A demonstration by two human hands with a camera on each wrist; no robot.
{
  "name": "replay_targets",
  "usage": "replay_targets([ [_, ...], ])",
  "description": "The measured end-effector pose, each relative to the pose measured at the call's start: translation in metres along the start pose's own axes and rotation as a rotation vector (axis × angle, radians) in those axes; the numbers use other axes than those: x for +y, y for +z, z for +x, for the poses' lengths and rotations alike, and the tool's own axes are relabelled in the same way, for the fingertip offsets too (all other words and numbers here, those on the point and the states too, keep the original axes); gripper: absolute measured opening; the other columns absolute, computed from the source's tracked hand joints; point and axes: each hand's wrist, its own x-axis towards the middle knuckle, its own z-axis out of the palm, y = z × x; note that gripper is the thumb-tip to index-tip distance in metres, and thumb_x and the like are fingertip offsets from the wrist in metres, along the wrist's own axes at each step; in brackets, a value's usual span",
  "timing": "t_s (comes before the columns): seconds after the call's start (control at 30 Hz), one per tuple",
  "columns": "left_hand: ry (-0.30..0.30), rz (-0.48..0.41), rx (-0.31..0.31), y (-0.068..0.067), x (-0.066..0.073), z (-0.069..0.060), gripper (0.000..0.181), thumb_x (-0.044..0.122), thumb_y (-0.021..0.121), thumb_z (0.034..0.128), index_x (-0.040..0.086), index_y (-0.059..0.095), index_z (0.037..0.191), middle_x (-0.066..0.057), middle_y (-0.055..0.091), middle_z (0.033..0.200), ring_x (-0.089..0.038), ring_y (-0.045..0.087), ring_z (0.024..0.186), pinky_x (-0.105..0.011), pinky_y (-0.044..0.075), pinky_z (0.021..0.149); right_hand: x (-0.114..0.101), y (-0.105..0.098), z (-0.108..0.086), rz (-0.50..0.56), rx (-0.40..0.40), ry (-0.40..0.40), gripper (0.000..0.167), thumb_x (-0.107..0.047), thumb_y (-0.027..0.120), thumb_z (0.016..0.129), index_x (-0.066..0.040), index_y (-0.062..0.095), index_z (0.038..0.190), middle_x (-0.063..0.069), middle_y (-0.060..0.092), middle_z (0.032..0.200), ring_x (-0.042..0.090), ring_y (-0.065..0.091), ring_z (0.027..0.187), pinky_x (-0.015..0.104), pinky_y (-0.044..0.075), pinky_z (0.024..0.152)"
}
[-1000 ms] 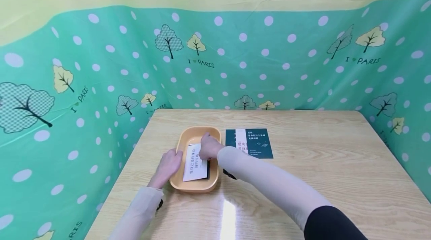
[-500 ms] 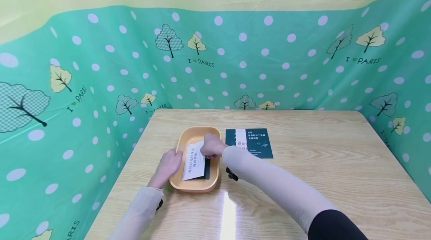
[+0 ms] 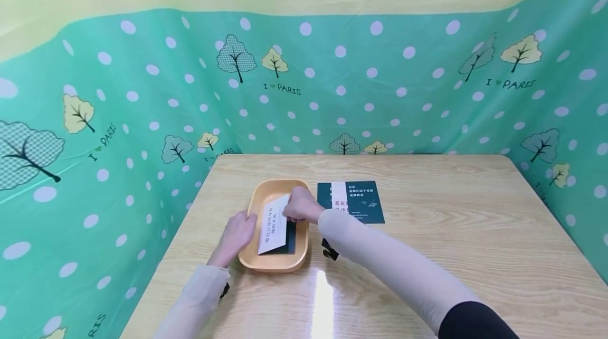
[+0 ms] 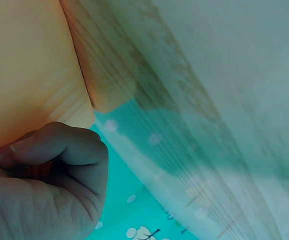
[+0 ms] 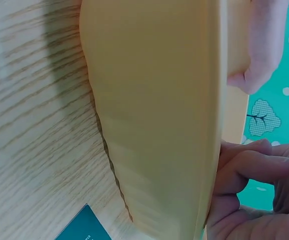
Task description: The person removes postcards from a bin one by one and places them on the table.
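Note:
A peach-coloured plastic basin (image 3: pixel 271 265) stands on the left part of the table. My left hand (image 3: pixel 239 231) grips its left rim; in the left wrist view the thumb and curled fingers of that hand (image 4: pixel 59 175) pinch the rim. Inside the basin is a white card (image 3: pixel 273 227) with printed characters, tilted with its right edge raised. My right hand (image 3: pixel 304 205) pinches that card near its upper right corner. Beneath it lies a dark teal card (image 3: pixel 290 246), partly covered. In the right wrist view, the basin wall (image 5: pixel 154 100) hides the cards from sight.
Right of the basin, dark teal cards (image 3: pixel 367 201) lie on the wooden table (image 3: pixel 451 233) with a white card (image 3: pixel 339 194) among them. My right forearm crosses in front of their lower part. A green dotted curtain (image 3: pixel 332 91) surrounds the table.
My right hand has shifted slightly right, its fingers now drawn in. The white card's right edge has risen and more of the dark card shows. The left hand stays on the rim.

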Motion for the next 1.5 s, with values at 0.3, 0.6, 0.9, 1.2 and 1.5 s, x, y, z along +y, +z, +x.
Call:
replay_targets([
  [0.3, 0.005, -0.003, -0.001, -0.001, 0.002, 0.001, 0.055, 0.029, 0.036, 0.1063, -0.012, 0.052, 0.140, -0.020, 0.066, 0.096, -0.024, 0.069, 0.073, -0.035, 0.059, 0.057, 0.002, -0.004, -0.004, 0.026, 0.040, 0.026, 0.016, -0.003, 0.073, 0.092, -0.003, 0.076, 0.077, 0.017, 0.076, 0.080, 0.015, 0.057, 0.053, 0.020, 0.038, 0.045],
  [0.6, 0.024, 0.008, 0.008, 0.000, 0.000, 0.002, 0.056, 0.029, 0.035, 0.1069, -0.012, 0.053, 0.140, -0.020, 0.067, 0.100, -0.024, 0.068, 0.077, -0.035, 0.058, 0.060, 0.004, -0.010, -0.010, 0.047, 0.064, 0.035, 0.013, -0.005, 0.076, 0.093, -0.003, 0.075, 0.080, 0.014, 0.074, 0.081, 0.011, 0.049, 0.052, 0.023, 0.038, 0.048],
  [0.9, 0.029, 0.019, 0.017, 0.000, 0.000, 0.001, 0.055, 0.029, 0.035, 0.1074, -0.012, 0.054, 0.138, -0.020, 0.067, 0.096, -0.025, 0.068, 0.077, -0.035, 0.059, 0.060, 0.009, -0.010, -0.016, 0.061, 0.087, 0.039, 0.019, -0.010, 0.076, 0.095, -0.007, 0.076, 0.076, 0.013, 0.072, 0.077, 0.011, 0.048, 0.052, 0.024, 0.036, 0.048],
  [1.2, 0.040, 0.004, 0.032, 0.001, -0.004, -0.001, 0.054, 0.029, 0.036, 0.1068, -0.011, 0.057, 0.136, -0.020, 0.068, 0.099, -0.025, 0.069, 0.078, -0.036, 0.059, 0.063, 0.014, -0.014, -0.019, 0.081, 0.099, 0.023, 0.021, -0.012, 0.075, 0.097, -0.007, 0.077, 0.077, 0.016, 0.074, 0.084, 0.011, 0.044, 0.053, 0.025, 0.035, 0.050],
  [1.5, 0.056, 0.009, 0.027, 0.001, -0.001, -0.001, 0.050, 0.029, 0.037, 0.1076, -0.009, 0.060, 0.132, -0.015, 0.066, 0.086, -0.023, 0.066, 0.070, -0.035, 0.056, 0.057, 0.020, -0.015, -0.026, 0.150, 0.122, -0.006, 0.017, -0.008, 0.075, 0.096, -0.006, 0.075, 0.080, 0.008, 0.071, 0.083, 0.013, 0.053, 0.060, 0.023, 0.042, 0.051],
])
